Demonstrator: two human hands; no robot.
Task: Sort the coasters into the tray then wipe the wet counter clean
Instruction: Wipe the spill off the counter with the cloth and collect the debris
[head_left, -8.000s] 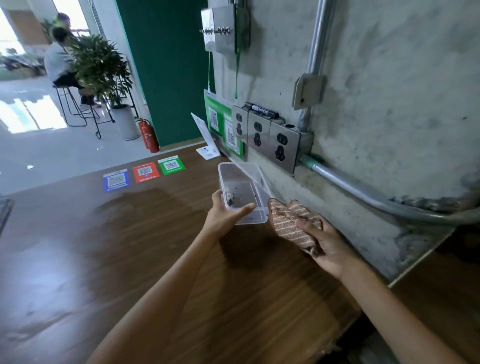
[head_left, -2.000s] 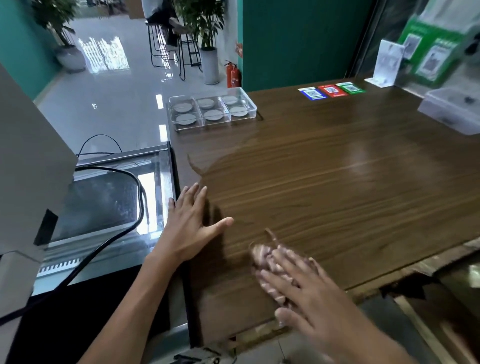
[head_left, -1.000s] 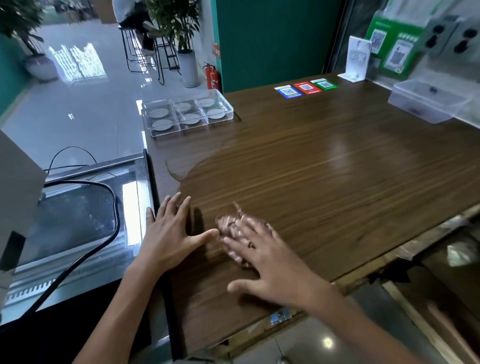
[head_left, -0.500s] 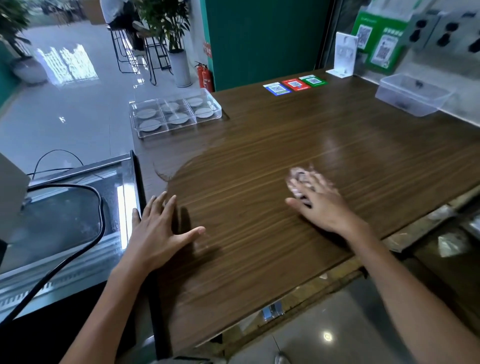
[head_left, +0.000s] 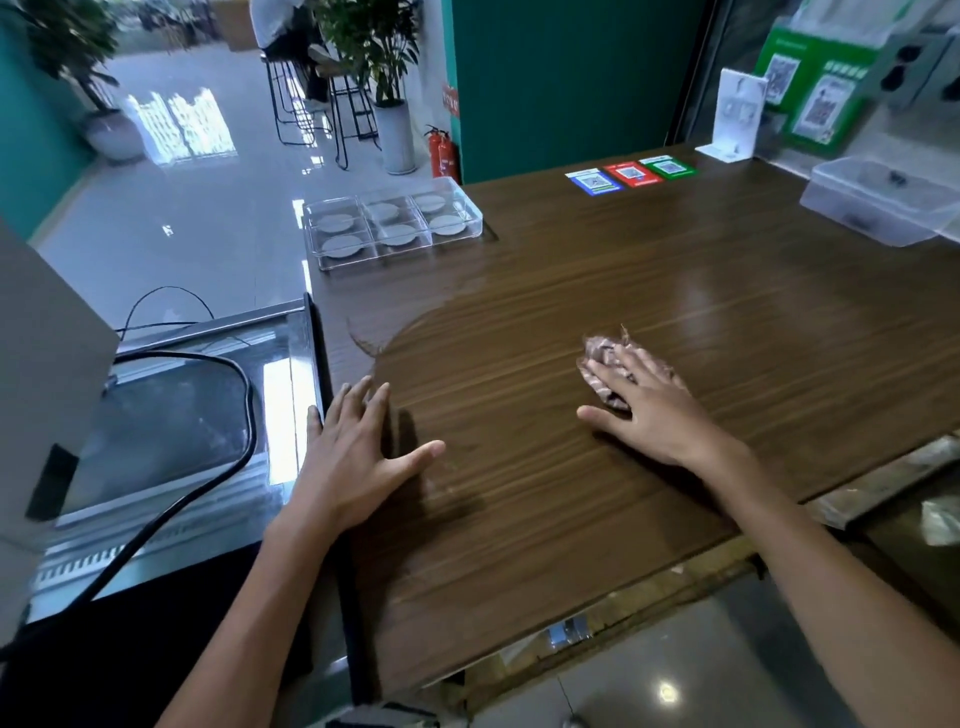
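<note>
My right hand (head_left: 652, 408) presses flat on a brown striped cloth (head_left: 597, 358) in the middle of the wooden counter (head_left: 571, 260). Most of the counter is dark and glossy with wet, and a lighter dry patch lies at its far left. My left hand (head_left: 358, 457) rests flat with fingers spread at the counter's left edge and holds nothing. At the far left corner a clear compartment tray (head_left: 470, 226) holds several round grey coasters (head_left: 397, 235), one per cell.
A clear plastic box (head_left: 878, 200) sits at the far right by the wall. Blue, red and green QR cards (head_left: 631, 174) lie at the far edge, next to a white sign stand (head_left: 737, 119). A glass-topped appliance with a black cable (head_left: 197, 483) adjoins the counter's left edge.
My right hand has pushed the cloth from the near left, beside my left hand, out to the counter's middle. My left hand has stayed at the left edge.
</note>
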